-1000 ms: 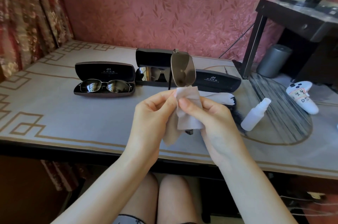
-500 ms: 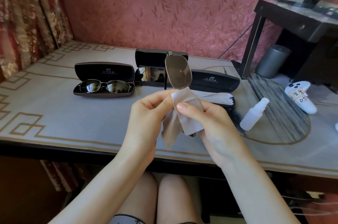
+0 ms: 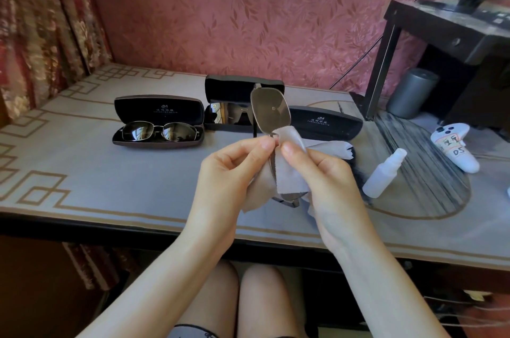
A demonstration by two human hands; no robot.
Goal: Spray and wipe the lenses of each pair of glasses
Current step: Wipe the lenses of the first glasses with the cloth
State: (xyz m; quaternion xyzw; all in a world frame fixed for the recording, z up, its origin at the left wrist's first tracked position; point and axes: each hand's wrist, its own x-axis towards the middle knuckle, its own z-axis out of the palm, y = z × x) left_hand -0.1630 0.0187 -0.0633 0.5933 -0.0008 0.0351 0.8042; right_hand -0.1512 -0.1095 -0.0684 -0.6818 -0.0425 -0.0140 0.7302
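Left hand (image 3: 234, 172) pinches the glasses (image 3: 270, 111) at the bridge, right hand (image 3: 325, 180) pinches the grey cloth (image 3: 289, 172) round the lower lens. Both are held just above the desk (image 3: 110, 186). Spray bottle (image 3: 383, 175) lies right of the glasses, second pair (image 3: 160, 131) left of them, in an open case.

The cloth (image 3: 289, 175) and my right hand (image 3: 328, 186) hide the lower lens of the glasses (image 3: 270, 111) I hold; the print on the case lid (image 3: 138, 111) is too small to read.
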